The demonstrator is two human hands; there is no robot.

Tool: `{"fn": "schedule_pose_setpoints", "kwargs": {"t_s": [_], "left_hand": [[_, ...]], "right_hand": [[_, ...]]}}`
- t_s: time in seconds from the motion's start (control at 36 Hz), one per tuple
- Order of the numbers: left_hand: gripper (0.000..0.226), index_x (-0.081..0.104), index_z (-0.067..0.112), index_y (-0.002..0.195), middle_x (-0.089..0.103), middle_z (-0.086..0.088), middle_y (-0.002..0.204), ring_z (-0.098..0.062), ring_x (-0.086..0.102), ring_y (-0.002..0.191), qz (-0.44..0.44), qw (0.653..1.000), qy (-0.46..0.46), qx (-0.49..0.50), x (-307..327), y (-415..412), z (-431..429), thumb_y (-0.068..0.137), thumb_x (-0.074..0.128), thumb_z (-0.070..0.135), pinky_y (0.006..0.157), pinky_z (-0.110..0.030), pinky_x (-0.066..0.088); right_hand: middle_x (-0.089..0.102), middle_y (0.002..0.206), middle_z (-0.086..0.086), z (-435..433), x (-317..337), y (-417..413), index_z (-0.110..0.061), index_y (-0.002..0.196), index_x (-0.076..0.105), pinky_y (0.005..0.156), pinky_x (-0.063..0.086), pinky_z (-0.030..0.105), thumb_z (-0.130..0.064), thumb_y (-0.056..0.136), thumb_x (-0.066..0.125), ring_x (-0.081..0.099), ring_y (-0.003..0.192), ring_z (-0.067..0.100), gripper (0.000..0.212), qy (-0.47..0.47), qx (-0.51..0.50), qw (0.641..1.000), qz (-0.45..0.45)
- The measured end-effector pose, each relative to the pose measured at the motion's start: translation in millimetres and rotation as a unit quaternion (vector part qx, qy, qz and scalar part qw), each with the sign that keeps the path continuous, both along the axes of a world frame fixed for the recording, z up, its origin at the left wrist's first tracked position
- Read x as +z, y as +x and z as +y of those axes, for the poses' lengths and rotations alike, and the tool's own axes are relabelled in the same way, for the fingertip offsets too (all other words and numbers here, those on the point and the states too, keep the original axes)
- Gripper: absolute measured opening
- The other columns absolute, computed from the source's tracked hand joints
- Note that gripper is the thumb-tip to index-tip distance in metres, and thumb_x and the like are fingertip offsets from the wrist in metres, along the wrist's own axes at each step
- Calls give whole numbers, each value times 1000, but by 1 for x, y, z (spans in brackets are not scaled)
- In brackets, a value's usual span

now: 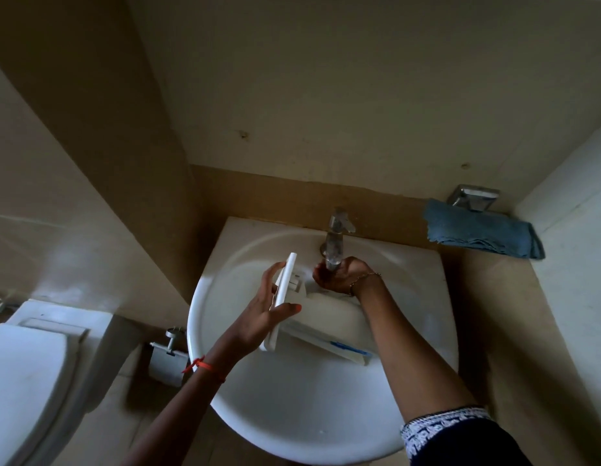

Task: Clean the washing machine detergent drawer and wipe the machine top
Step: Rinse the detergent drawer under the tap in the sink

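Two hands: left hand (262,314) grips the detergent drawer (326,319) by its front panel; right hand (343,277) curls at the tap (334,243), grasp unclear.
Drawer axis: panel leftward, body rightward across the sink (292,415).

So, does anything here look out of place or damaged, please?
Nothing stands out. The detergent drawer lies tilted in the basin, gripped by the left hand, with the right hand at the tap, which suits rinsing. The blue cloth sits bunched on the counter; no spill or damage shows.

White basin (292,415): detergent drawer (326,317) inside, tilted. Tan ledge (494,297) right of basin: folded blue cloth (484,233).
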State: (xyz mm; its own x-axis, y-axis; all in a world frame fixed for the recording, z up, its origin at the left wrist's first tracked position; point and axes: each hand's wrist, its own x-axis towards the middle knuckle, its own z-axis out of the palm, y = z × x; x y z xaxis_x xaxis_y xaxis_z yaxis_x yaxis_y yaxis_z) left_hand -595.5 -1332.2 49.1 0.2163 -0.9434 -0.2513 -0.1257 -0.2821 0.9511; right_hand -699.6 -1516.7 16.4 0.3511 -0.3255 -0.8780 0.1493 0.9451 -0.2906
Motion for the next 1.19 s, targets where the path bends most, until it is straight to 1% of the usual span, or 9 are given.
{"fn": "schedule_pose_setpoints", "kwargs": {"t_s": [0.22,0.36,0.58,0.67,0.78,0.94,1.06,1.14,1.19], "left_hand": [[65,17,67,113,40,21,112,-4,45,105,5,1000,5,13,3,-1,-2,58,53,67,83,-23,42],[78,14,53,126,38,19,112,-2,44,103,8,1000,14,9,6,-1,-7,58,48,71,75,-14,38],[89,13,40,139,34,5,127,-16,42,111,7,1000,18,11,4,-1,-10,62,43,72,89,-31,34],[84,15,41,138,38,3,123,-11,44,107,9,1000,16,15,4,0,-10,65,44,71,87,-28,35],[79,19,46,129,44,9,113,-2,46,103,19,1000,13,19,5,0,-11,60,44,74,84,-27,39],[75,16,47,128,41,6,114,-1,44,101,18,1000,13,15,5,-1,-10,63,44,71,85,-28,35],[78,16,48,128,41,5,115,-1,44,102,17,1000,7,13,3,-1,-9,59,43,73,78,-21,38],[79,15,49,128,40,3,119,-2,44,102,21,1000,2,12,3,-2,-8,59,43,73,81,-24,38],[79,15,48,129,40,1,121,-2,45,102,23,1000,2,14,4,-2,-7,59,44,72,83,-27,37]], "right_hand": [[40,50,10,-3,-1,5,-10,65,39,60,28,21,-12,82,32,31,58,13,19,9,46,998,-34],[42,62,9,-9,-4,-6,-7,74,41,54,33,26,0,87,22,33,59,15,23,-37,102,994,-6],[38,45,4,-12,35,-42,-13,63,33,39,33,15,3,70,30,36,43,13,18,-82,193,977,-22],[50,48,4,-6,55,-44,-9,65,41,42,38,19,-3,94,26,47,44,15,33,-130,291,948,-7],[69,63,10,14,80,-40,-2,74,59,65,48,29,-18,100,33,67,59,18,39,-243,436,864,62],[69,74,12,14,83,-45,1,76,65,64,43,22,-19,95,41,65,64,19,36,-361,429,804,196],[63,69,12,0,67,-42,-1,73,59,61,47,27,-15,97,38,59,62,20,34,-345,358,834,240],[62,62,14,-8,50,-33,2,78,55,55,52,32,-16,100,35,62,56,24,34,-250,285,901,210],[65,61,17,-12,38,-25,7,76,52,68,55,34,-14,101,30,69,73,27,40,-166,191,958,135]]}}
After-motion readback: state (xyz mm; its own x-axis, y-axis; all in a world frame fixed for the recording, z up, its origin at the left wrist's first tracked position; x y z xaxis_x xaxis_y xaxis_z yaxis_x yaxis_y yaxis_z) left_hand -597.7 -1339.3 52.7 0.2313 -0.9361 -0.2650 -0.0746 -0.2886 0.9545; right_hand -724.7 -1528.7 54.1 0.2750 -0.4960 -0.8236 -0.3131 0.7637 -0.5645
